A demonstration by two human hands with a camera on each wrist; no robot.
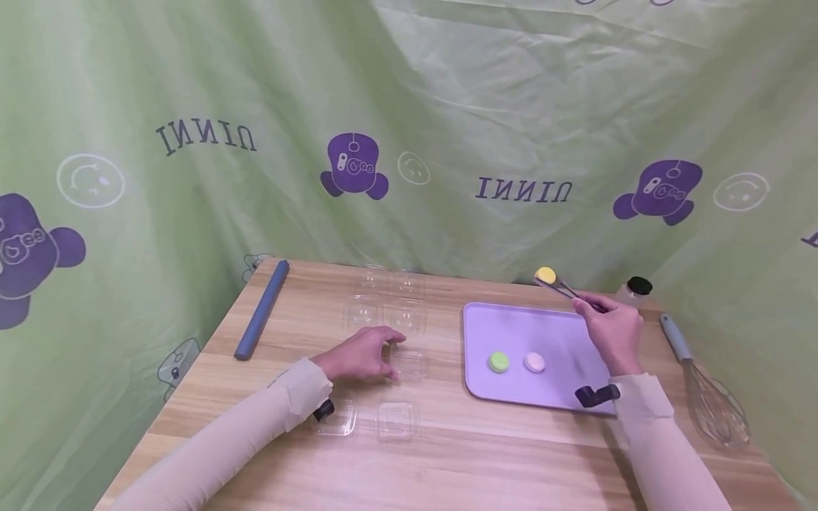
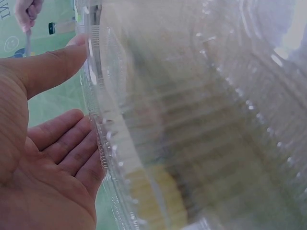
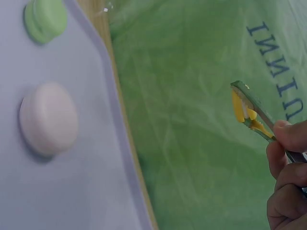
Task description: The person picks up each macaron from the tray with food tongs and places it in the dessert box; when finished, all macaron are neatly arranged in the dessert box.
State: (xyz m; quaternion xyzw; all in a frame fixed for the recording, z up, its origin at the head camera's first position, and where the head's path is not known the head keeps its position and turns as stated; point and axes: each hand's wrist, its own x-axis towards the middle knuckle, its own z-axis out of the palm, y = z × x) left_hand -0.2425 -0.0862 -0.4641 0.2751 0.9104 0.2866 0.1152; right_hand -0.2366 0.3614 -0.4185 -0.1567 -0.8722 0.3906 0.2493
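Observation:
My right hand (image 1: 615, 332) grips a pair of dark tongs (image 1: 565, 289) above the back of the purple tray (image 1: 537, 328). Pinched in the tongs' tips is a yellow macaron (image 1: 546, 275), which also shows in the right wrist view. A green macaron (image 1: 499, 362) and a pale pink macaron (image 1: 534, 362) lie on the tray. My left hand (image 1: 361, 355) is spread at the left side of a clear plastic box (image 1: 412, 365), thumb and fingers apart. In the left wrist view the thumb (image 2: 57, 64) reaches the clear rim, and a yellow patch shows through the plastic.
More clear plastic compartments (image 1: 383, 312) stand behind the left hand, with two clear lids or trays (image 1: 396, 421) in front. A blue rod (image 1: 262, 311) lies far left. Right of the tray are a whisk (image 1: 709, 404) and a black-capped jar (image 1: 635, 289). A green curtain (image 1: 434, 234) hangs behind.

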